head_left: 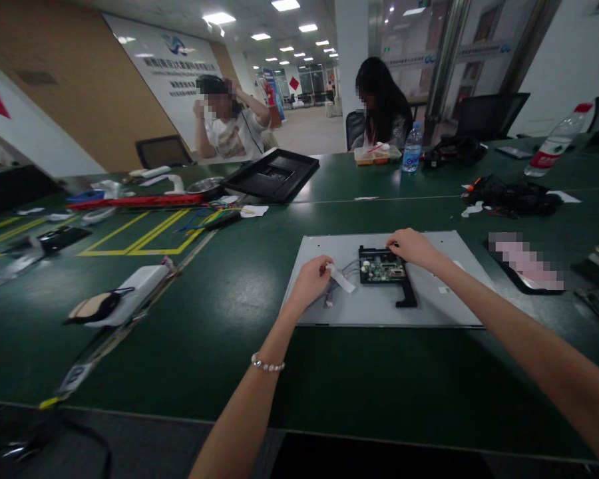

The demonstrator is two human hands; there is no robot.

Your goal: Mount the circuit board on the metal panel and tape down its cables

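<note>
A flat grey panel (369,313) lies on the green table. On it rests a black bracket (406,295) around a green circuit board (384,267), with thin grey cables (350,266) running out from its left side. My left hand (312,283) is closed, thumb and fingertips pinched on a white strip (342,278) at the left part of the panel. My right hand (410,245) reaches to the top edge of the bracket, its fingers pressed together there; whatever lies between its fingertips is too small to make out.
A phone (524,263) lies right of the panel on the green table (219,359). A white power strip (134,293) is at the left. Farther back are a black frame (274,174), bottles (412,150), a food box (377,154) and two seated people.
</note>
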